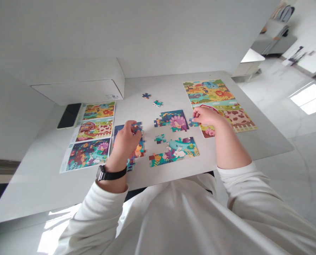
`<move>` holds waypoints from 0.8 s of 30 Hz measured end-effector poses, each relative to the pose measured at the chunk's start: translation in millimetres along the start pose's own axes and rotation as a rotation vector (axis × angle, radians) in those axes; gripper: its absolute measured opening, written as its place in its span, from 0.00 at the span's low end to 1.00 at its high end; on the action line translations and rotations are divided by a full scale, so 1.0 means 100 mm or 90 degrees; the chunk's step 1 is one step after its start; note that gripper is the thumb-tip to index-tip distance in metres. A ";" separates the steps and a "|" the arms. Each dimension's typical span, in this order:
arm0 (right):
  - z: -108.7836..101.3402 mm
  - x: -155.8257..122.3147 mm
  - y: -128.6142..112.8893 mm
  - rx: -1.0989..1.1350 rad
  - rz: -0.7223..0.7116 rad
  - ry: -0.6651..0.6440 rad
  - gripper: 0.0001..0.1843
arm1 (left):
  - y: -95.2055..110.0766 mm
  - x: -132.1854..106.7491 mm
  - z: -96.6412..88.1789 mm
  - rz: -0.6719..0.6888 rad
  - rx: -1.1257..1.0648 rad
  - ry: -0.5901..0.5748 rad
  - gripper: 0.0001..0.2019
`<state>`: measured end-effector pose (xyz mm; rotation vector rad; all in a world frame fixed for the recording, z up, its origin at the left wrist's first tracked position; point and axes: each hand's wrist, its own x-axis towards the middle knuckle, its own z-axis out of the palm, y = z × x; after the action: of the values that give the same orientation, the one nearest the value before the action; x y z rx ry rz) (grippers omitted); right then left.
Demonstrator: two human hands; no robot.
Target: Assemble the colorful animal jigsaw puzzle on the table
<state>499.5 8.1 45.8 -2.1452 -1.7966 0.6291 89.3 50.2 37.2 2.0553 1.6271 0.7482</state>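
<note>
My left hand [127, 140], with a black watch on the wrist, is curled and pinches a puzzle piece [136, 129] over a partly built section [138, 150] with an orange animal. My right hand [207, 116] is closed on a small blue piece [193, 123], held at the right edge of the peacock section [173, 120]. Below that lies a section with a white rabbit [175, 152]. One small loose piece [160, 139] lies between the sections. Two more loose pieces [146, 95] [157, 103] lie farther back.
A picture guide sheet [90, 136] lies at the left, with a black phone [69, 115] beside it. A white box [80, 83] stands at the back. A finished animal puzzle [217, 102] lies at the right. The white table's [269, 141] right edge drops to the floor.
</note>
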 end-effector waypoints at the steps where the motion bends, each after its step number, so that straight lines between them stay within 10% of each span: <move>1: -0.02 0.00 0.02 0.028 0.010 0.010 0.09 | 0.00 0.00 0.00 -0.003 0.041 -0.017 0.17; 11: -0.15 0.02 0.24 0.008 0.169 0.136 0.06 | -0.03 0.03 0.00 0.069 0.103 -0.038 0.22; 24: 0.15 0.04 -0.19 0.288 -0.035 0.032 0.13 | 0.23 -0.15 0.29 0.336 -0.028 -0.252 0.19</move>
<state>476.2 14.8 40.7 -1.7857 -1.5036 0.8643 122.1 30.6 26.8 2.4363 0.8567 0.4804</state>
